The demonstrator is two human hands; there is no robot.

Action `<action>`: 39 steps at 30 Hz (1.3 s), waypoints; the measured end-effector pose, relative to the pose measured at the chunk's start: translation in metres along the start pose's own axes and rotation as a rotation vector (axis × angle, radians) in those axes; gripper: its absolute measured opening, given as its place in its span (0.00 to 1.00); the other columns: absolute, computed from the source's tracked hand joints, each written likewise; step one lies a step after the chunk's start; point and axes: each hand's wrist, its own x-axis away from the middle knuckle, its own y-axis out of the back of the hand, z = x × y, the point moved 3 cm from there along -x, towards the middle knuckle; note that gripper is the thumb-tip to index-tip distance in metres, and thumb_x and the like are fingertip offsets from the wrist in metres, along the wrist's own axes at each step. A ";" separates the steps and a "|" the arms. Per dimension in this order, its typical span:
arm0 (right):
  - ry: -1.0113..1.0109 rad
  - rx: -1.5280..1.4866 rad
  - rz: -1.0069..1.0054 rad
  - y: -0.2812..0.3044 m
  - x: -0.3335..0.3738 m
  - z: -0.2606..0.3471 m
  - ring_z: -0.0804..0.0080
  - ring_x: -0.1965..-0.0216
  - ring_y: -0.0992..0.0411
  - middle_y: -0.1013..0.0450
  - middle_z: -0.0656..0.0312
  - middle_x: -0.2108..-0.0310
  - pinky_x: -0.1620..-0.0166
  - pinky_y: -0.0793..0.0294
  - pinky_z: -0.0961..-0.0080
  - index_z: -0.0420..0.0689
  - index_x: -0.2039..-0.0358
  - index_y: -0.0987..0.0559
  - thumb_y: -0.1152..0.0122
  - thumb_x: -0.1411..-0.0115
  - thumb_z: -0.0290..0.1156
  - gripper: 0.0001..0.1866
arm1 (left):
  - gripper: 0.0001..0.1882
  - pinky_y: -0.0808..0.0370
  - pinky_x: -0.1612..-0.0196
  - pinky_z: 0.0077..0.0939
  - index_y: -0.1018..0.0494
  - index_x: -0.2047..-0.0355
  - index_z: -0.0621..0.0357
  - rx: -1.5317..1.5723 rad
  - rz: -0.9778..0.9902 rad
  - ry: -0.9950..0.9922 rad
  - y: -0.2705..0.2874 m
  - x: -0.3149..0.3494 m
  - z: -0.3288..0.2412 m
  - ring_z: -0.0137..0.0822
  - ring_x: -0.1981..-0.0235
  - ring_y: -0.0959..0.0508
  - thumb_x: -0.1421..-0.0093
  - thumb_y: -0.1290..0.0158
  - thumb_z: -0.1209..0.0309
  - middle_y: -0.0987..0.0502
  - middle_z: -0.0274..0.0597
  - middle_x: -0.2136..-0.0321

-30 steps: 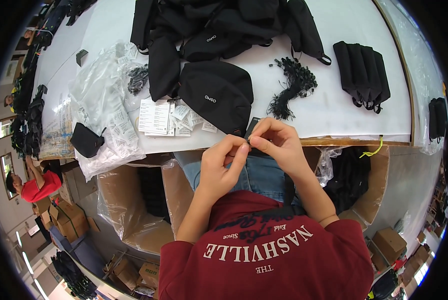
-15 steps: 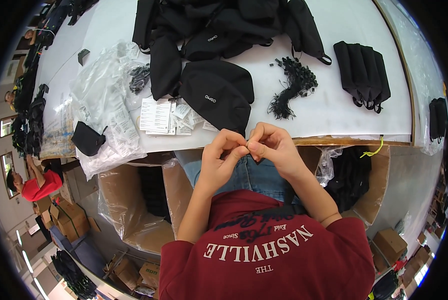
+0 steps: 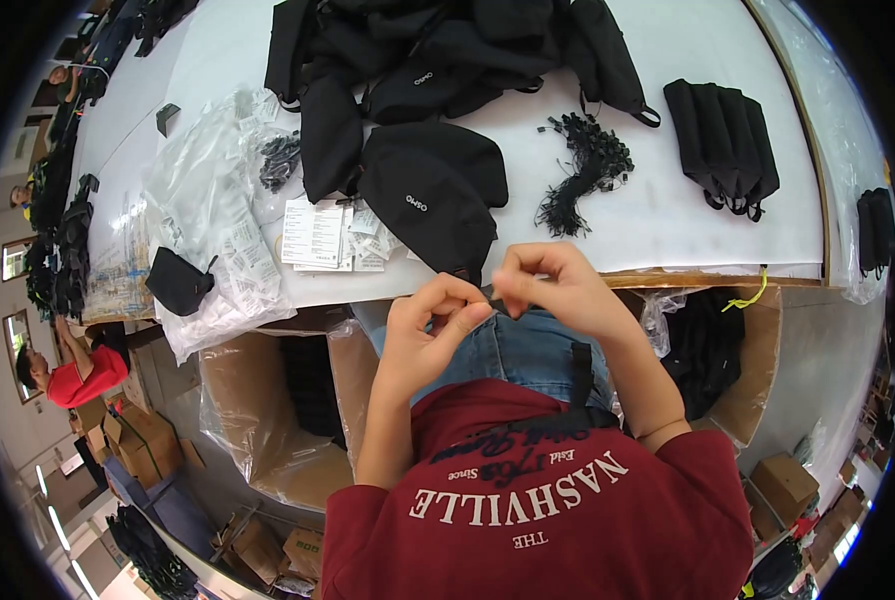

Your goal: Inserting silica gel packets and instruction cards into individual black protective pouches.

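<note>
At the near edge of the table, my left hand (image 3: 433, 325) is closed, its thumb and forefinger pinched on something too small to make out. Close beside it on the right, my right hand (image 3: 558, 285) is pinched in the same way, its fingertips slightly apart from the left ones. Just beyond them lies a black fabric bag (image 3: 433, 190), its narrow end reaching down to my fingertips. Printed white cards (image 3: 315, 235) lie left of the bag. A bunch of black tag strings (image 3: 590, 165) sits to its right.
Black bags (image 3: 468, 50) are heaped at the far middle. Clear plastic bags of white labels (image 3: 213, 215) lie at left, with a small black pouch (image 3: 180, 280) on them. Several folded black bags (image 3: 725, 145) rest at right. Lined cartons (image 3: 258, 420) stand below the table edge.
My hands have drawn slightly apart; the fingertips were together before. The left hand moved a little left and down. The bag has barely shifted.
</note>
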 end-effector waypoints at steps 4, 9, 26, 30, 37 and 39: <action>0.535 0.795 -0.332 -0.005 -0.017 0.022 0.70 0.73 0.32 0.29 0.61 0.77 0.67 0.34 0.76 0.39 0.73 0.24 0.41 0.44 0.29 0.06 | 0.06 0.41 0.79 0.17 0.26 0.72 0.61 -0.058 0.167 0.081 -0.005 0.006 0.001 0.20 0.84 0.36 0.44 0.41 0.72 0.30 0.32 0.85; 0.623 1.136 -0.102 -0.028 -0.056 -0.012 0.58 0.46 0.36 0.29 0.61 0.53 0.47 0.37 0.63 0.45 0.65 0.23 0.32 0.54 0.34 0.15 | 0.05 0.33 0.75 0.23 0.25 0.72 0.61 -0.134 0.299 0.067 -0.016 0.011 -0.009 0.31 0.81 0.30 0.46 0.42 0.73 0.26 0.39 0.79; 0.439 0.954 -0.344 -0.001 -0.014 0.016 0.59 0.69 0.26 0.26 0.57 0.67 0.66 0.28 0.74 0.38 0.68 0.23 0.41 0.46 0.25 0.06 | 0.19 0.40 0.44 0.38 0.27 0.58 0.56 -0.991 -0.199 -0.403 0.004 -0.011 0.000 0.43 0.52 0.29 0.53 0.41 0.76 0.28 0.40 0.55; 0.504 0.950 -0.303 -0.005 -0.002 0.024 0.58 0.76 0.28 0.27 0.59 0.71 0.72 0.29 0.70 0.41 0.69 0.23 0.40 0.46 0.29 0.06 | 0.17 0.35 0.46 0.39 0.25 0.64 0.57 -0.957 -0.112 -0.565 0.014 -0.015 0.006 0.41 0.56 0.27 0.58 0.41 0.78 0.24 0.38 0.64; 0.443 0.970 -0.226 -0.012 0.006 0.029 0.59 0.74 0.27 0.27 0.57 0.73 0.71 0.30 0.74 0.40 0.67 0.22 0.40 0.46 0.26 0.06 | 0.17 0.30 0.51 0.36 0.25 0.67 0.59 -0.898 -0.110 -0.647 0.017 -0.010 0.002 0.41 0.63 0.24 0.62 0.42 0.80 0.23 0.40 0.68; 0.486 0.975 -0.228 -0.013 0.006 0.028 0.59 0.74 0.27 0.27 0.57 0.72 0.71 0.30 0.73 0.40 0.67 0.22 0.40 0.46 0.25 0.06 | 0.17 0.30 0.52 0.36 0.25 0.67 0.60 -0.897 -0.106 -0.648 0.017 -0.009 0.001 0.41 0.63 0.24 0.63 0.42 0.80 0.24 0.40 0.69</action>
